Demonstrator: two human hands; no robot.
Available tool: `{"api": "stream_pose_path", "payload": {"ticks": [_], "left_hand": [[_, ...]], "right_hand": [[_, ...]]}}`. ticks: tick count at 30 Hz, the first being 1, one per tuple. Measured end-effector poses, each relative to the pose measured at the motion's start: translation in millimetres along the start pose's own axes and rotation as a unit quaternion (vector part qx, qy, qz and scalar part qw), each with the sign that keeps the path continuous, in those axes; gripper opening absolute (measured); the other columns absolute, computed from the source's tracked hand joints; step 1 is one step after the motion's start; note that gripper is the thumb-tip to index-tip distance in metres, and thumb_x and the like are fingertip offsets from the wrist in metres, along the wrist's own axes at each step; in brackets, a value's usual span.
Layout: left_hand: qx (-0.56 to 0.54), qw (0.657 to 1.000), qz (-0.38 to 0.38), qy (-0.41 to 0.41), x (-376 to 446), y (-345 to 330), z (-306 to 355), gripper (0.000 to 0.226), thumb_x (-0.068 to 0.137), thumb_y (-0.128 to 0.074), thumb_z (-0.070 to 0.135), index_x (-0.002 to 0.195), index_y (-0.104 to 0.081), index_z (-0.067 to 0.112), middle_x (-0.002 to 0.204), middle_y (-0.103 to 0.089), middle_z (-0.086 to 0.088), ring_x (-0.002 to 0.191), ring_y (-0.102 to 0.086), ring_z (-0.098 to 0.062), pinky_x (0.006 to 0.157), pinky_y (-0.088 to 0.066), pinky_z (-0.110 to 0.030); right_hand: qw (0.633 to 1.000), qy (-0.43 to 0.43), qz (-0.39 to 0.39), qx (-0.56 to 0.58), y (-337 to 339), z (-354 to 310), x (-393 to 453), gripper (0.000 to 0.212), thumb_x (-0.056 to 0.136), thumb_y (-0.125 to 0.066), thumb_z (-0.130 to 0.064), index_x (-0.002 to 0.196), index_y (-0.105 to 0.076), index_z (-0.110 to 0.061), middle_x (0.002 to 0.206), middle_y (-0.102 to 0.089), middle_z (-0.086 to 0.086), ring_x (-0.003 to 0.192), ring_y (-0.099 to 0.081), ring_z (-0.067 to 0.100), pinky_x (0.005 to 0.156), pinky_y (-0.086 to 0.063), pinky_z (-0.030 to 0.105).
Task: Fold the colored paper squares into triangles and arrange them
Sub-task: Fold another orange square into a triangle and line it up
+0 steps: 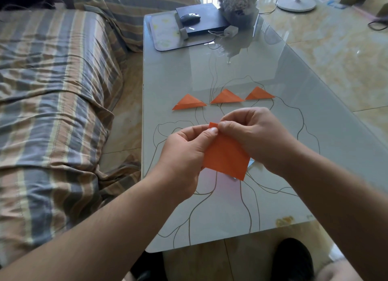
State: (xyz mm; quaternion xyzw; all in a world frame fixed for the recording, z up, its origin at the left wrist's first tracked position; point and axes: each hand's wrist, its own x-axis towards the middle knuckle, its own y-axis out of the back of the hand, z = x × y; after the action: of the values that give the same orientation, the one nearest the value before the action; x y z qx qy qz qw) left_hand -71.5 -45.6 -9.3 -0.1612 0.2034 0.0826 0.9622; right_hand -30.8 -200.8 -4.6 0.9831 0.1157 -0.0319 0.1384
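Corners are the whole game right now, from where I'm watching. Both hands are up off the tabletop (273, 75), close together, pinching the top corner of an orange paper square (225, 158): the left hand (184, 155) has thumb and finger on it, and the right hand (252, 134) is clamped on the same tip from the other side. The sheet hangs in the air over the middle of the tabletop, toward its near edge. Three folded triangles (226, 97) already sit in a row further back, close but apart.

My guess at what goes wrong: the two corners aren't quite matched when the crease goes in, so this one comes out lopsided next to the others. Folding mid-air doesn't help; the paper can slip between the fingers. There also seems to be something under the sheet near the right wrist, but I can't tell what.
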Motion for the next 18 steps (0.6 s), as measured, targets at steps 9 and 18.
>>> {"api": "stream_pose_path", "payload": {"ticks": [9,18], "left_hand": [[0.052,0.998,0.012,-0.04,1.5,2.5,-0.7,0.009,0.092,-0.076,0.012,0.1,-0.073,0.014,0.099,-0.078,-0.01,0.093,-0.075,-0.026,0.092,-0.061,-0.05],[0.125,0.988,-0.003,-0.091,-0.3,7.2,5.5,0.028,0.09,-0.08,0.013,0.111,-0.066,0.025,0.092,-0.079,-0.007,0.088,-0.078,-0.029,0.08,-0.064,-0.05]], "right_hand": [[1.0,-0.017,0.01,0.008,-1.2,-0.7,0.3,0.014,0.093,-0.073,-0.02,0.081,-0.079,-0.017,0.075,-0.075,0.002,0.069,-0.067,0.013,0.064,-0.054,0.035],[1.0,-0.028,-0.003,0.012,0.5,-6.5,-1.8,0.014,0.091,-0.071,-0.015,0.081,-0.079,-0.015,0.073,-0.072,0.007,0.066,-0.064,0.014,0.063,-0.052,0.037]]}}
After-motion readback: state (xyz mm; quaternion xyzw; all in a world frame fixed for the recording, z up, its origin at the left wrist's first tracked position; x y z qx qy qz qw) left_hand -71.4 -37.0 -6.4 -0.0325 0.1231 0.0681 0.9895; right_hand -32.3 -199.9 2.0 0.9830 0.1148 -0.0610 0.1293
